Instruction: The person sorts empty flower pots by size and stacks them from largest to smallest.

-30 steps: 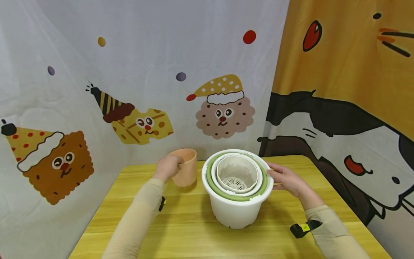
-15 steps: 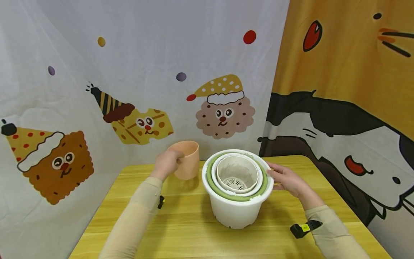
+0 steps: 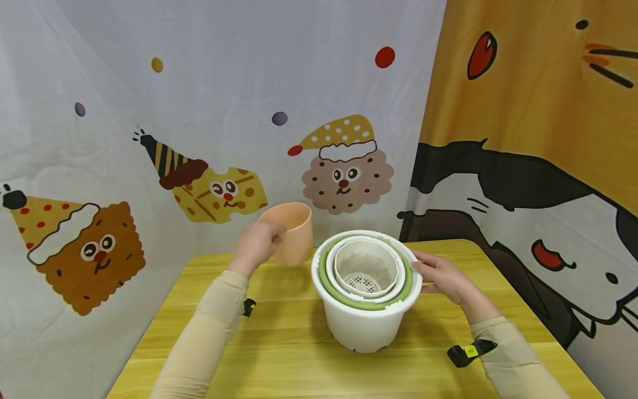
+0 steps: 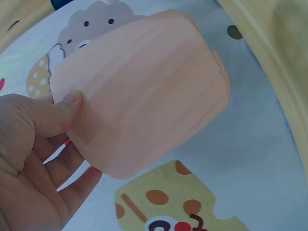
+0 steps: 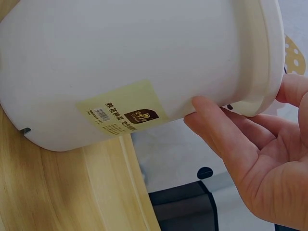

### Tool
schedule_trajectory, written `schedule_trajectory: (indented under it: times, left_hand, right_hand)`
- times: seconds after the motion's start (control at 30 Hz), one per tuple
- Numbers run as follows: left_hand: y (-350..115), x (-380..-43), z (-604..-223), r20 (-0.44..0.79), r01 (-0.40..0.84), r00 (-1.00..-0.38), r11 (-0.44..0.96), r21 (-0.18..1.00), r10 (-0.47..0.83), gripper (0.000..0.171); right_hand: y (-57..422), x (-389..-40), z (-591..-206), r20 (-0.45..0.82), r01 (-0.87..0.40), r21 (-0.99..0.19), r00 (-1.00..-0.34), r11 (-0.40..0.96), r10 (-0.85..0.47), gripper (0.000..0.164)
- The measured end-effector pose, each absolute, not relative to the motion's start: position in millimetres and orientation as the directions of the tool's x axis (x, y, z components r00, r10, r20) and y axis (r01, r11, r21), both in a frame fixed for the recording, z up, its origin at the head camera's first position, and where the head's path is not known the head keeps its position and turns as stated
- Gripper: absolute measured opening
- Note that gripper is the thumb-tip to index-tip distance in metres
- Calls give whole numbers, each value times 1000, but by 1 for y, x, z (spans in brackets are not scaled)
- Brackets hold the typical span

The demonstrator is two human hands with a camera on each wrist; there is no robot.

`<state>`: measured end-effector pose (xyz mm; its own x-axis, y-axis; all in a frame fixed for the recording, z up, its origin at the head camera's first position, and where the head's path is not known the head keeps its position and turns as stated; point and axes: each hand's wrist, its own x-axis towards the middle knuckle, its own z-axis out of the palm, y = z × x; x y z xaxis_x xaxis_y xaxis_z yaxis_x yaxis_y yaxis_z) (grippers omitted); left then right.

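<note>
My left hand [image 3: 255,244] pinches the rim of a peach plastic flower pot [image 3: 298,241] and holds it above the back of the table, mouth up. The left wrist view has the thumb on the pot's outer wall [image 4: 144,96]. To the right, a large white flower pot [image 3: 363,331] stands upright with smaller pots nested inside: one with a green rim [image 3: 366,304], a white one, and an off-white innermost pot [image 3: 370,260] with a perforated bottom. My right hand [image 3: 443,280] grips the large pot's right rim; a green label [image 5: 125,108] shows on its side.
The wooden table [image 3: 279,360] has its back edge against a white cartoon-printed curtain [image 3: 224,83]. An orange and black cartoon curtain [image 3: 528,100] hangs along the right side.
My left hand has lifted the peach flower pot off the table, up and slightly to the right. The right hand and the nested pots have stayed in place.
</note>
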<state>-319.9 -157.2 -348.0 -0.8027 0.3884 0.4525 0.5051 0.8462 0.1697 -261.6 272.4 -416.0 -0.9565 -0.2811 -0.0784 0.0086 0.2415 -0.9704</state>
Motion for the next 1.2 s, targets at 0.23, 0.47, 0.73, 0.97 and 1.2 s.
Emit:
schedule_trajectory:
  times: [0.23, 0.47, 0.73, 0.97, 1.2]
  left_hand:
    - [-154, -314, -338, 537, 546, -746, 823, 156, 393, 37]
    - [-151, -308, -328, 639, 610, -658, 780, 140, 399, 36]
    - [-146, -299, -317, 693, 636, -604, 762, 122, 394, 31]
    - [-140, -292, -310, 739, 679, -536, 729, 89, 409, 32]
    - [-130, -281, -299, 760, 729, -474, 683, 54, 446, 34]
  right_hand:
    - [272, -262, -416, -71, -1, -970, -955, 243, -288, 64]
    - [273, -262, -416, -66, -5, -972, -954, 237, -292, 64]
    - [273, -262, -416, -68, -3, -971, -955, 238, -289, 64]
    - [273, -262, -417, -70, -1, -972, -953, 234, -295, 64]
    - [273, -263, -417, -80, 11, -971, -956, 237, -281, 64]
